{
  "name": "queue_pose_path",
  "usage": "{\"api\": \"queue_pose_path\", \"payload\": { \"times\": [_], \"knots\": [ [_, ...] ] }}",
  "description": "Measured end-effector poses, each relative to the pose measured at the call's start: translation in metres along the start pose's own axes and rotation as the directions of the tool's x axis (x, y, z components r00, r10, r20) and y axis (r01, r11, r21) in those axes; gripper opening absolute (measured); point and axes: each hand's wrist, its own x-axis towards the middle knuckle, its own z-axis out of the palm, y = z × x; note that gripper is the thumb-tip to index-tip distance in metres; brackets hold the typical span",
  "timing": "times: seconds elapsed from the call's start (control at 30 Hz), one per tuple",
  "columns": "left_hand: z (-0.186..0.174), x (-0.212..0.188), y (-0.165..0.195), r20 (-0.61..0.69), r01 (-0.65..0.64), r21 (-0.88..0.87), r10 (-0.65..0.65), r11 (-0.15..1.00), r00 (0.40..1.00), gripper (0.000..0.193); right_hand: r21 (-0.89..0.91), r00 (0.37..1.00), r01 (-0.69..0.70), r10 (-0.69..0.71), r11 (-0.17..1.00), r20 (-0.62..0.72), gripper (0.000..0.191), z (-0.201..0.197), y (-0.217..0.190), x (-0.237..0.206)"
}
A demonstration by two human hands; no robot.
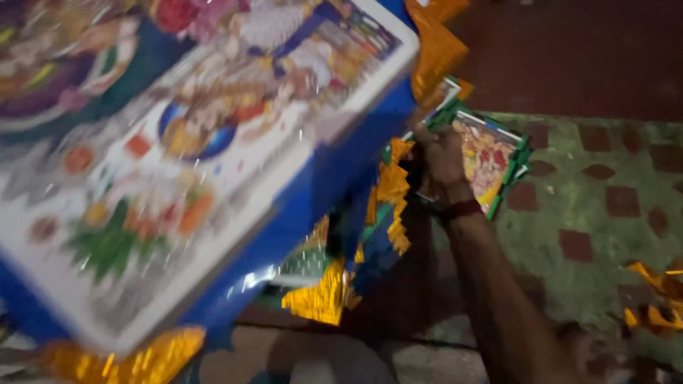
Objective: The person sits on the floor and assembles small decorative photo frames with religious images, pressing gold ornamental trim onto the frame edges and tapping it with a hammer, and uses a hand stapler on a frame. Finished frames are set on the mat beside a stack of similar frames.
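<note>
A large flat box (178, 149) with a colourful printed picture on its white top and blue sides fills the left and centre, tilted and blurred. My right hand (440, 153) reaches out past its right edge and grips a stack of small green-edged picture cards (491, 160) lying on the floor. A dark band circles that wrist. Zigzag strips of gold foil trim (393, 195) hang beside the hand along the box's blue side. My left hand is not in view.
The floor (605, 213) is greenish with dark red diamond tiles, turning plain dark red farther back. More gold foil (654, 299) lies at the right edge, some at the bottom left (128, 359) and top centre (434, 43).
</note>
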Motion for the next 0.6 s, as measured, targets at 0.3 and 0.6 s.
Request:
{"api": "queue_pose_path", "payload": {
  "times": [0.3,0.6],
  "knots": [
    [-0.014,0.026,-0.033,0.015,0.022,0.031,-0.022,0.999,1.0,0.035,-0.515,0.997,0.08,-0.058,0.853,0.059,0.023,0.012,0.031,0.028],
    [-0.003,0.001,-0.039,0.045,-0.037,0.118,0.032,0.992,0.998,0.034,-0.886,0.868,0.303,-0.485,0.351,0.105,0.025,-0.083,0.011,-0.023]
  ]
}}
